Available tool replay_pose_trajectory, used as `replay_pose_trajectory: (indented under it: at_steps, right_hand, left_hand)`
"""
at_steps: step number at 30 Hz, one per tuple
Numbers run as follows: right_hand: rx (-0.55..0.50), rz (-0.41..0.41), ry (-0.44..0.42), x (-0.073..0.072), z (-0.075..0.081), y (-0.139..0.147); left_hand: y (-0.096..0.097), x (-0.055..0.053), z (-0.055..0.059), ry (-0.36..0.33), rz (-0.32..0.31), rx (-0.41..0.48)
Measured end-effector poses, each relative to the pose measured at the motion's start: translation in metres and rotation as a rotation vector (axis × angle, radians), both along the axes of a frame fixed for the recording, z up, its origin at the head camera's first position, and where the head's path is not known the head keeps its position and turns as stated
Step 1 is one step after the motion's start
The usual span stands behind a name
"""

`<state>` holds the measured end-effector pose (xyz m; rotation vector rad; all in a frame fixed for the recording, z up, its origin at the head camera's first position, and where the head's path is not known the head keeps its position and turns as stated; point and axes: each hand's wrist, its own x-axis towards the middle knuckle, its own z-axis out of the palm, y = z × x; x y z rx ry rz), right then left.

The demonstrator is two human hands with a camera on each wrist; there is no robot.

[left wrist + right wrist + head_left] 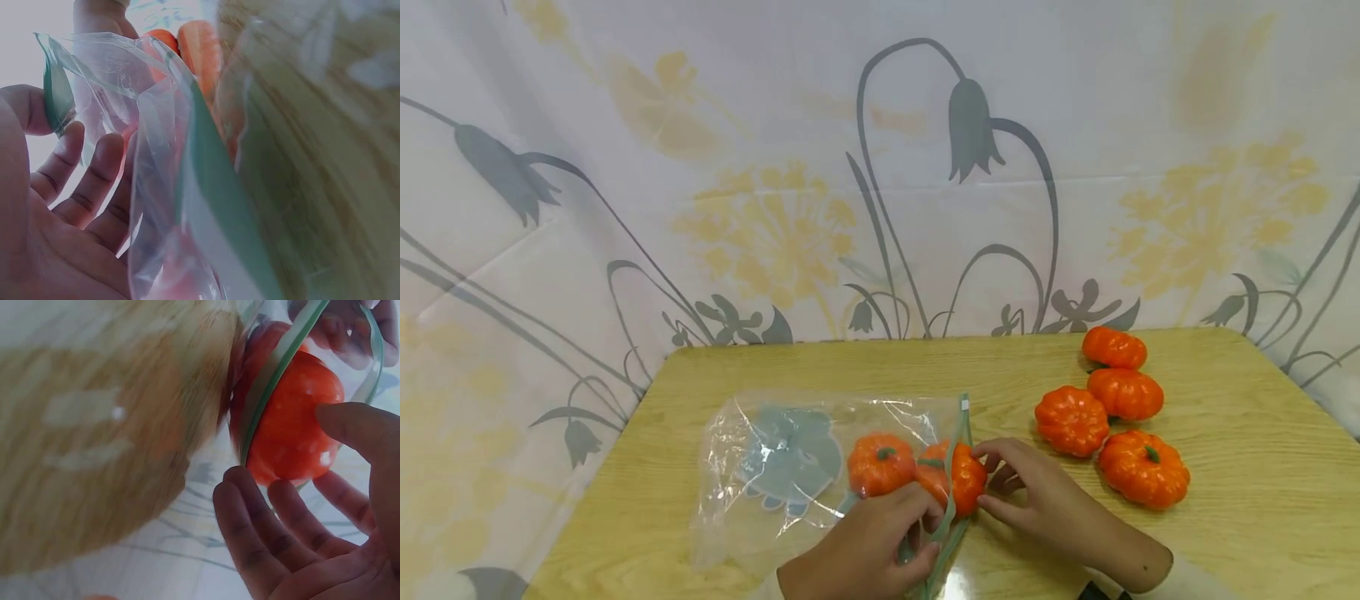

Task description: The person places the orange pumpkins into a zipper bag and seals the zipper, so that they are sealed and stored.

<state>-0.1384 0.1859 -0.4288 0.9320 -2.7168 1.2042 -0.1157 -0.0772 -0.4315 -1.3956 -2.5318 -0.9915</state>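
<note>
Here, left fingers (927, 505) pinch the bag (792, 458); right fingers (1003, 451), half-curled, loosely hold a pumpkin (968, 478)

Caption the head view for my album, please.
Left hand holds a clear plastic bag; at its mouth, right hand grips a shiny, ribbed orange pumpkin.

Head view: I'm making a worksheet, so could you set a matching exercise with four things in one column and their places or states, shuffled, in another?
Column one
1. Bag
2. Left hand
3. Right hand
4. Four loose pumpkins

Column two
A. Pinches the bag's green edge
B. On the table, outside the bag
C. Grips a pumpkin at the bag's opening
D. Clear, with pumpkins inside

Pairs: 1-D; 2-A; 3-C; 4-B
</note>
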Motion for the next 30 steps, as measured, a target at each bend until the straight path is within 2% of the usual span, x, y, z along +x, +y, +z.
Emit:
replay_pose_trajectory:
  at_steps: [6, 13, 18, 25, 30]
  right_hand:
    - [0.022, 0.012, 0.015, -0.0001, -0.0009, -0.0006]
    - [0.044, 0.028, -0.046, 0.0002, 0.0010, -0.0008]
    - [0.034, 0.080, -0.075, -0.0005, 0.0005, -0.0001]
    - [0.022, 0.145, -0.021, 0.0007, -0.0010, 0.0021]
    - [0.037, 0.174, -0.024, 0.0020, -0.0043, 0.0042]
  left_hand:
    - [0.0002, 0.0006, -0.0005, -0.011, -0.013, 0.005]
    - [-0.0001, 0.0006, -0.0007, 0.003, 0.014, -0.017]
    - [-0.0008, -0.0002, -0.0018, 0.003, 0.016, -0.019]
    - [0.0000, -0.0015, -0.0015, 0.043, 0.042, -0.054]
    - [0.0000, -0.0006, -0.0030, 0.025, 0.045, -0.064]
